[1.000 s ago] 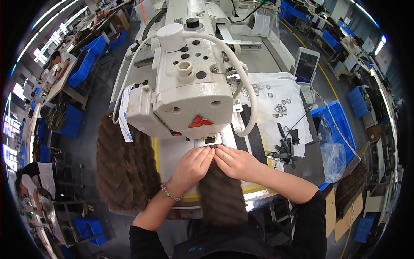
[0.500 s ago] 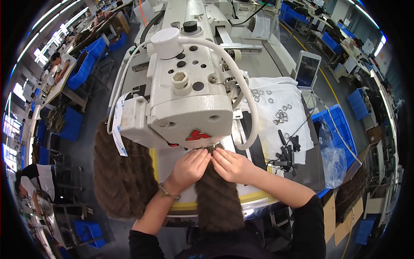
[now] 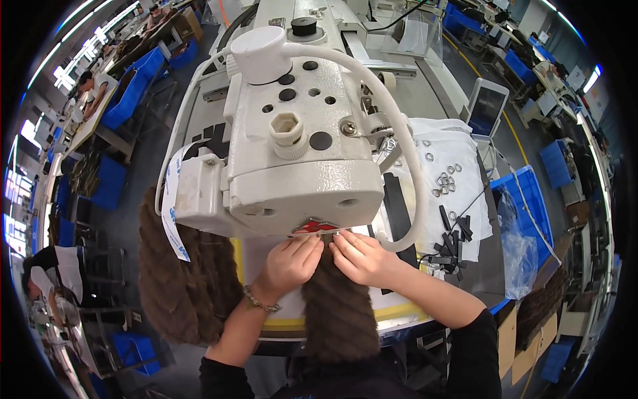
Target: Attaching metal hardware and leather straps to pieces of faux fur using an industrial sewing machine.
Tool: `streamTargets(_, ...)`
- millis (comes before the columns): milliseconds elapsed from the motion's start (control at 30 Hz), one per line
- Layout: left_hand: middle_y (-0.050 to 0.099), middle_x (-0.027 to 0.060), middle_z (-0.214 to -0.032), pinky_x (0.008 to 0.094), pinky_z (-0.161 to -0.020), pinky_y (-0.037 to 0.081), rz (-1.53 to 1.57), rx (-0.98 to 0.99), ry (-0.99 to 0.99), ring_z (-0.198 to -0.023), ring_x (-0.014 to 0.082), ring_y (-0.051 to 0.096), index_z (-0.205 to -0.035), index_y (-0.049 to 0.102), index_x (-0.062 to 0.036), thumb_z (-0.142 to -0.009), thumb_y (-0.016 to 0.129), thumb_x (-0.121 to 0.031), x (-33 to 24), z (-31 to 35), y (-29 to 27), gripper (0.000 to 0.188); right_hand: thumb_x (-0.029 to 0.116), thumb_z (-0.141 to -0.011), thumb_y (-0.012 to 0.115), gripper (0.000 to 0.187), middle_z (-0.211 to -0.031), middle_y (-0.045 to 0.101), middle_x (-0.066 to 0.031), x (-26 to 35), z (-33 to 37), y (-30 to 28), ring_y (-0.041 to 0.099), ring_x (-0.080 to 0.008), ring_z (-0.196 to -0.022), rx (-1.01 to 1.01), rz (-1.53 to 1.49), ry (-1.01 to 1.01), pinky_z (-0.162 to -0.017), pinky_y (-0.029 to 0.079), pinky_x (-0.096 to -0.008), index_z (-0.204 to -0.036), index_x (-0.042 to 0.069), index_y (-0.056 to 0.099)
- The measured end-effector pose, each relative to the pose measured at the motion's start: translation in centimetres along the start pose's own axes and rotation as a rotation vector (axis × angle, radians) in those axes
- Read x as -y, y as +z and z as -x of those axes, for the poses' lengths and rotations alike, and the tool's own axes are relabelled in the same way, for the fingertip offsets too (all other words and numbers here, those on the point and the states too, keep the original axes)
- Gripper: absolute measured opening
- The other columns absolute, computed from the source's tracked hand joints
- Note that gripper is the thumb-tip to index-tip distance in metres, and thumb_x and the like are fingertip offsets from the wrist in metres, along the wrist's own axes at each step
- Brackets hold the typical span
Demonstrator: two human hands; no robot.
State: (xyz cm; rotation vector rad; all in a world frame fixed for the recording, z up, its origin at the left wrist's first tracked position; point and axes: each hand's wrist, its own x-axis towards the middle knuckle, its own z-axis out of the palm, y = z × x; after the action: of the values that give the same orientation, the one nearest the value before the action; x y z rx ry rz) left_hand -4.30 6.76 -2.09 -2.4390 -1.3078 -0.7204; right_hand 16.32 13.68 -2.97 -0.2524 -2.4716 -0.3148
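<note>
A long brown fur strip runs from under the head of a white sewing machine toward my body and hangs over the front edge. My left hand is closed on its left side, fingers pressed together at the far end. Opposite it, my right hand pinches the strip's right side, fingertips close to the other hand's. The machine head hides the needle area and the strip's far tip. A larger brown fur piece lies left of my left forearm.
To the right, a white cloth carries several metal rings and small black strips. Beyond are a small screen and a blue bin with clear plastic. A white hose curves beside the machine head. Other people sit at benches farther left.
My view has shifted closer to the machine, so its head looks larger and covers more near my fingertips. Both hands keep nearly the same hold on the fur strip.
</note>
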Motion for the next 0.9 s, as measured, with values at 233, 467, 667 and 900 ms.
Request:
streamTargets(233,0.066,0.0068,-0.094,0.0286,-0.078,0.055,-0.021,0.015,0.000,-0.087,0.0181,0.066,-0.092,0.068,-0.0017,-0.077,0.065,-0.008,0.24,-0.08,-0.05,0.017,0.008,-0.078,0.063,0.015,-0.101,0.068,-0.0128,-0.21,-0.20,0.10,0.069,-0.0223,-0.096,0.026,-0.008,0.011,-0.073,0.057,-0.0292,-0.092,0.003,0.067)
streamTargets(467,0.065,0.0058,-0.091,0.0290,-0.078,0.055,0.008,0.036,-0.033,-0.086,0.0185,0.066,-0.094,0.067,-0.0013,-0.075,0.064,-0.007,0.22,-0.13,-0.12,0.020,0.009,-0.079,0.063,0.016,-0.101,0.068,-0.0125,-0.15,0.24,0.51,0.069,-0.0222,-0.095,0.041,-0.018,0.038,-0.073,0.058,-0.0300,-0.094,0.004,0.067)
streamTargets(667,0.065,0.0056,-0.090,0.0297,-0.075,0.055,0.036,0.031,-0.053,-0.084,0.0195,0.066,-0.094,0.067,-0.0020,-0.073,0.065,-0.006,0.19,-0.05,0.26,0.022,0.006,-0.077,0.066,0.012,-0.099,0.068,-0.0132,-0.08,0.05,0.73,0.067,-0.0205,-0.080,-0.033,-0.124,0.105,-0.070,0.056,-0.0290,-0.088,0.003,0.063)
streamTargets(900,0.065,0.0051,-0.090,0.0303,-0.075,0.055,0.032,0.054,-0.063,-0.083,0.0195,0.066,-0.092,0.067,-0.0034,-0.073,0.065,-0.007,0.21,-0.04,0.01,0.020,0.007,-0.075,0.066,0.016,-0.077,0.060,-0.0033,0.04,0.27,0.51,0.061,-0.0162,-0.068,-0.006,-0.071,0.107,-0.058,0.049,-0.0271,-0.090,0.004,0.063)
